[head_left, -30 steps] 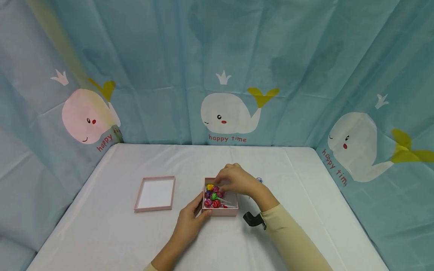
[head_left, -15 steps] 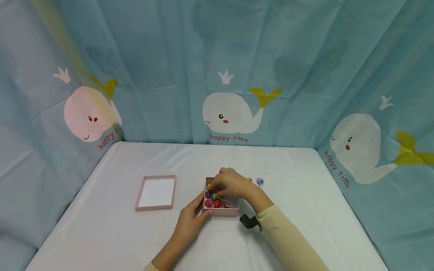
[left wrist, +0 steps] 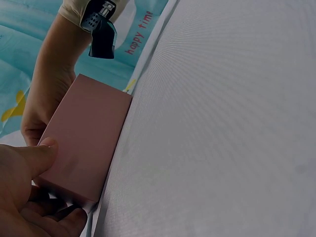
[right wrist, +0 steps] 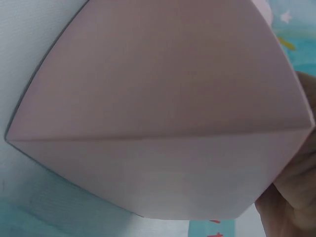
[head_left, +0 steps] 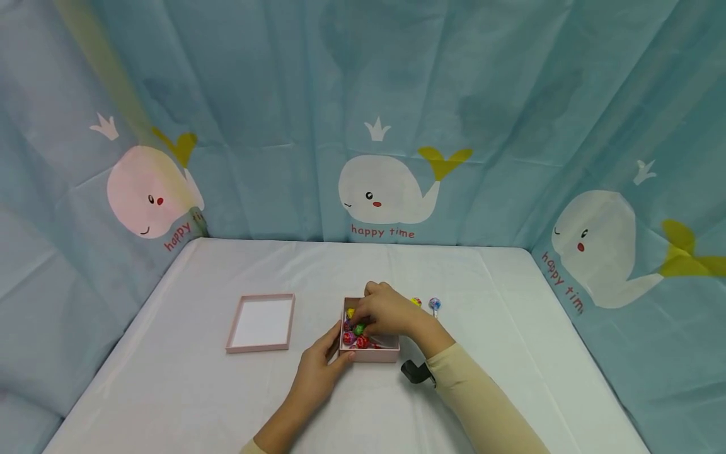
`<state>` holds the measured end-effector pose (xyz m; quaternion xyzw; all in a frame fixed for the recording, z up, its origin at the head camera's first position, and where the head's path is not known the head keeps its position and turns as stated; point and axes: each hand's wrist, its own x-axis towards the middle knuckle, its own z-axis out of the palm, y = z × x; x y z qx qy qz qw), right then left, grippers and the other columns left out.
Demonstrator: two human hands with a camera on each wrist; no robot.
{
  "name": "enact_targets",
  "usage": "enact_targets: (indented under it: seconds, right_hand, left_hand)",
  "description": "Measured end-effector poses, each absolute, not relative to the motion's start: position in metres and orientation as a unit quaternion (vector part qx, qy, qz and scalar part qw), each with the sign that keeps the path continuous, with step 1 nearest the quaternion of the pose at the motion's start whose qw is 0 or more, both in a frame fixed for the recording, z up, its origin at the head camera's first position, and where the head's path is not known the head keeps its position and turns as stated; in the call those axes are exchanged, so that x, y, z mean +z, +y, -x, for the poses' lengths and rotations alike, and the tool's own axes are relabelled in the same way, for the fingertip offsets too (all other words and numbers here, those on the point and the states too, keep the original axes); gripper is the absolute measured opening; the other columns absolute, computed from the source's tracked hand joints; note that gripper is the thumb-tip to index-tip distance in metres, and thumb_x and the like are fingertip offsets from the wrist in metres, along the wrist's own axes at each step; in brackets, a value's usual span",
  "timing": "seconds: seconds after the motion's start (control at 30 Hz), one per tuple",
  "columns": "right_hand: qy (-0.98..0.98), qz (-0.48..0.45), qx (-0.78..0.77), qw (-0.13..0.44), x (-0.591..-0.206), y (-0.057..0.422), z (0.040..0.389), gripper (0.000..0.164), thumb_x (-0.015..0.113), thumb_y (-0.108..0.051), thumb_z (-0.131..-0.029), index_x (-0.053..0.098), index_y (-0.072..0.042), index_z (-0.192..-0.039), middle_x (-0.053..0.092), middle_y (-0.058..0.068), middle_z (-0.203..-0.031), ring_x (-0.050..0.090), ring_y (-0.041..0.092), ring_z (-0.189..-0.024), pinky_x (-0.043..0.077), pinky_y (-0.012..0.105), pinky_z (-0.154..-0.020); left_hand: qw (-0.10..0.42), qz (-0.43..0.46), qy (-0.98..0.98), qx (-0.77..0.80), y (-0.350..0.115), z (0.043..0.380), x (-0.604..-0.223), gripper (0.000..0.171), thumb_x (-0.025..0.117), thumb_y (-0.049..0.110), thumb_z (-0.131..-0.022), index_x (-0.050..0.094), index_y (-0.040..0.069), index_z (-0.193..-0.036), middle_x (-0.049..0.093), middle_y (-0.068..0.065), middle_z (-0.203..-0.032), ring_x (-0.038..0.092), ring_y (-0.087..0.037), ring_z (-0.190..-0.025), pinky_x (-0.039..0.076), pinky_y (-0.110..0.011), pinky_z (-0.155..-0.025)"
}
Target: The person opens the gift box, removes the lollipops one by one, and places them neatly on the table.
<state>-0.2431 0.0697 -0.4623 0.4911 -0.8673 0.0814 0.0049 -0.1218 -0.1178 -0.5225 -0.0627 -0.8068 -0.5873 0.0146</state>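
Note:
A pink open-topped box (head_left: 368, 356) with several wrapped lollipops (head_left: 362, 342) in it stands on the table. My left hand (head_left: 317, 370) grips its near left corner; in the left wrist view the thumb lies on one pink wall (left wrist: 89, 133) and the fingers curl round the corner. My right hand (head_left: 388, 312) reaches down into the box from the right. Its thumb and index finger are on either side of a green lollipop (head_left: 359, 329); I cannot tell whether they pinch it. In the right wrist view the box's walls (right wrist: 158, 98) hide the fingertips.
A pink lid (head_left: 258, 348) with a white inside lies to the left of the box. Beyond my right wrist are a blue lollipop (head_left: 435, 303) and a yellow one (head_left: 416, 301) on the white tablecloth (head_left: 170, 391). A blue curtain (head_left: 272, 126) with whales surrounds the table.
My right hand has gone lower and nearer into the box, and its fingers have shifted among the lollipops, a few of which have turned. The left hand keeps its hold on the box.

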Motion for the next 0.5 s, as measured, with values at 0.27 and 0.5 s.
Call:
enact_targets:
  seconds: [0.27, 0.5]
  right_hand:
    - [-0.874, -0.478, 0.090, -0.002, -0.4659, 0.0677, 0.2456, 0.022, 0.082, -0.041, -0.075, 0.074, -0.039, -0.095, 0.067, -0.029, -0.090, 0.038, 0.004, -0.081, 0.033, 0.023, -0.070]
    - [-0.874, -0.468, 0.129, -0.002, -0.4647, 0.0723, 0.2456, 0.020, 0.082, -0.038, -0.075, 0.073, -0.039, -0.093, 0.065, -0.031, -0.091, 0.042, 0.001, -0.085, 0.035, 0.028, -0.080]
  left_hand:
    - [0.014, 0.060, -0.808, -0.585, -0.1178, 0.1212, -0.5203, 0.072, 0.073, 0.026, -0.086, 0.040, 0.012, -0.147, 0.041, -0.003, -0.151, 0.042, -0.015, -0.134, 0.043, -0.022, -0.104]
    - [0.017, 0.064, -0.803, -0.592, -0.1171, 0.1212, -0.5227, 0.071, 0.073, 0.026, -0.086, 0.040, 0.014, -0.147, 0.040, -0.003, -0.151, 0.042, -0.015, -0.135, 0.043, -0.022, -0.105]
